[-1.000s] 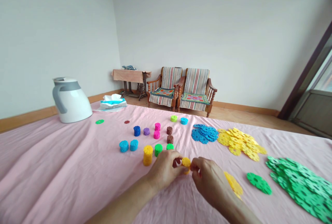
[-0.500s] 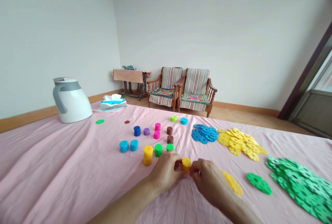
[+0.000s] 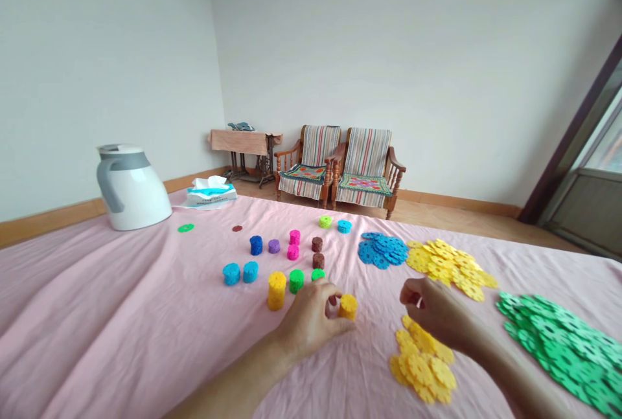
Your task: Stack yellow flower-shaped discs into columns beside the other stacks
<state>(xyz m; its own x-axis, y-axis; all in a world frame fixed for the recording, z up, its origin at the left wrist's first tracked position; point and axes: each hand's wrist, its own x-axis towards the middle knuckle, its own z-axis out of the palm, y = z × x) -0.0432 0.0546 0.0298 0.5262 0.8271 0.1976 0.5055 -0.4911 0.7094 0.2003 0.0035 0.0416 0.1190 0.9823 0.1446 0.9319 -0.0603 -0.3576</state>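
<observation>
My left hand [image 3: 315, 312] is curled at the left side of a short stack of yellow slotted discs [image 3: 348, 307], its thumb in front and its fingers behind. To the right, my right hand [image 3: 427, 305] hangs over the cloth with fingers curled in; no disc shows in them. Just below it lies a loose pile of yellow discs [image 3: 422, 364]. A taller yellow stack [image 3: 276, 291] stands left of my left hand, beside a green stack [image 3: 296, 281]. Another green stack [image 3: 317, 274] is partly hidden behind my left hand.
Farther back stand small stacks, including pink [image 3: 293, 252], brown [image 3: 317, 260] and light blue [image 3: 232, 274]. Piles of blue [image 3: 383, 250], yellow [image 3: 449, 267] and green discs [image 3: 564, 344] lie right. A white jug [image 3: 138, 195] and tissue box [image 3: 211, 195] stand far left on the pink cloth [image 3: 146, 315].
My right hand has moved away from the yellow stack to the right, uncovering the near yellow pile. The single green disc is out of sight where my right arm now lies. My left hand stays.
</observation>
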